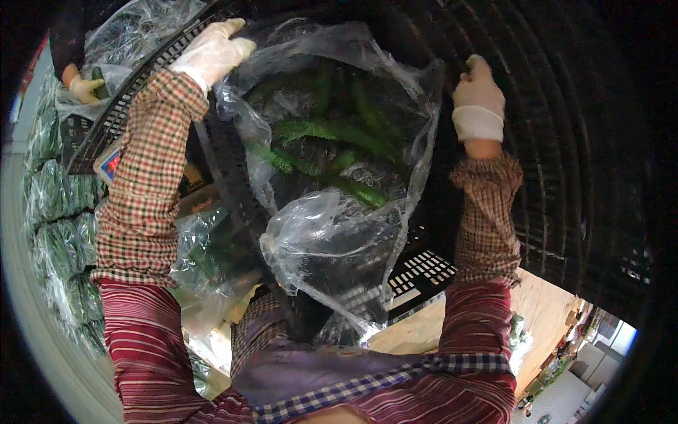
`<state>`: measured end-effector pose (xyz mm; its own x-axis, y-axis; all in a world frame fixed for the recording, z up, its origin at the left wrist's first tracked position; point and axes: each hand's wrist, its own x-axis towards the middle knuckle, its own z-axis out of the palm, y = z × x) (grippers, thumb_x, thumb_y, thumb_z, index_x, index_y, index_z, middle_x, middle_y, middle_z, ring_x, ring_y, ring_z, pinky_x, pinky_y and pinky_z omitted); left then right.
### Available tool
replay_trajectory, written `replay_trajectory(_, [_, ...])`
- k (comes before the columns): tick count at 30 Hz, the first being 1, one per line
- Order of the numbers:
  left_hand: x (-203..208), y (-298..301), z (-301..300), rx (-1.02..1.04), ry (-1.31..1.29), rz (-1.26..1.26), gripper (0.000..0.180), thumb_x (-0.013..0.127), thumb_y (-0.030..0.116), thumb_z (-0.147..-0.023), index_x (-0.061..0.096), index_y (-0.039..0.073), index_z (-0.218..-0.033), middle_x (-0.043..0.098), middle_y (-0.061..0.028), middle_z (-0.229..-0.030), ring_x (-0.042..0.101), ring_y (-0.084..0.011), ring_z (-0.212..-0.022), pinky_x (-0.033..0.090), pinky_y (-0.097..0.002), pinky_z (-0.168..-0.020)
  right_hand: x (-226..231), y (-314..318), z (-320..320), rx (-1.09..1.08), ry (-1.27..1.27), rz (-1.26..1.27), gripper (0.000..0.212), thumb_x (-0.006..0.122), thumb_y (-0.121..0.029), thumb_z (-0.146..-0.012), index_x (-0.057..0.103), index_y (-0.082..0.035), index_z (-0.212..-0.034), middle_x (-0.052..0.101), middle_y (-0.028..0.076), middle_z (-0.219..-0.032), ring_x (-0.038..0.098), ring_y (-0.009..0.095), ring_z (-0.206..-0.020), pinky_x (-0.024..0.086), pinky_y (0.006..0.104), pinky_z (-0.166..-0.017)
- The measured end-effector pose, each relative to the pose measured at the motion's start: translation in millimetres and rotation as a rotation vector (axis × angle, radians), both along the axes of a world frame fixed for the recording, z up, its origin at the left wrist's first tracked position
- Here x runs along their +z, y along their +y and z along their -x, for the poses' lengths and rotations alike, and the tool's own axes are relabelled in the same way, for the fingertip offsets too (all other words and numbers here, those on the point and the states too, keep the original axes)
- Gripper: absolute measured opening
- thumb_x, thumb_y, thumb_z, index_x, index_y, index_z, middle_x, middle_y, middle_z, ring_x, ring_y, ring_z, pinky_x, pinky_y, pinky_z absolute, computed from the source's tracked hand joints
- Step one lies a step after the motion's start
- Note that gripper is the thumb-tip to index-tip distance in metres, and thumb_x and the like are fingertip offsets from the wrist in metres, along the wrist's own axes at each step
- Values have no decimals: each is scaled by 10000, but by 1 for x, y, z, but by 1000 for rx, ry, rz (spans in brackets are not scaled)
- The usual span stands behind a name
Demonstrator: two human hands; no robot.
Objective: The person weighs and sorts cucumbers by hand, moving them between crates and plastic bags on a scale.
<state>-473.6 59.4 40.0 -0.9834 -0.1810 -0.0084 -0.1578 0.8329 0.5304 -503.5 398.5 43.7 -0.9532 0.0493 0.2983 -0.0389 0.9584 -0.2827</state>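
A clear plastic bag (325,237) lies spread wide inside a black plastic crate (558,134). Several bumpy green cucumbers (339,134) are in the bag, seen through the film and its mouth. My left hand (212,55), in a white glove, is at the upper left between the crate's rim and the bag's edge. Its visible fingers are stretched and apart. On the right, my gloved right hand (479,102) is closed beside the bag's edge, against the dark crate. What its fingers grip, if anything, is hidden.
Filled clear bags of green produce (53,247) are stacked along the left. At upper left, another person's gloved hand (85,86) holds a cucumber (98,81). Another clear bag (212,261) lies below my left forearm. A wooden surface (547,314) shows at lower right.
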Motion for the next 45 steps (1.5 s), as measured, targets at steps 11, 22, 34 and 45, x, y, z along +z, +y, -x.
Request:
replay_trajectory(11, [19, 6, -109, -44, -158, 113, 419, 536, 217, -825, 525, -56, -1143, 535, -223, -1180, 519, -289, -1106, 390, -323, -941, -146, -63, -136, 734, -976, -544, 197, 565, -127, -773, 672, 13, -862, 652, 188, -878, 643, 303, -844, 520, 407, -677])
replay_trajectory(22, [-43, 37, -161, -399, 301, 101, 322, 638, 55, -740, 571, -1, -1050, 597, -147, -980, 588, -279, -899, 475, -320, -802, -144, -14, -111, 723, -1113, -115, 466, 717, -146, -667, 570, -11, -1088, 601, 170, -1019, 580, 318, -963, 470, 449, -823])
replay_trajectory(34, [-25, 115, -215, -618, -297, -113, 257, 608, 228, -762, 576, 22, -912, 589, -166, -794, 582, -341, -820, 466, -422, -712, -150, -105, -89, 648, -515, -539, 493, 548, -109, -780, 402, 4, -1238, 599, 182, -991, 602, 291, -882, 500, 403, -674])
replay_trajectory(45, [-47, 139, -228, 541, -151, -1932, 379, 607, 202, -823, 448, 12, -1109, 536, -34, -859, 518, -129, -749, 422, -273, -627, -111, -88, -94, 909, -1134, 361, 452, 608, -205, -812, 462, 13, -1180, 598, 174, -1020, 573, 268, -952, 450, 360, -837])
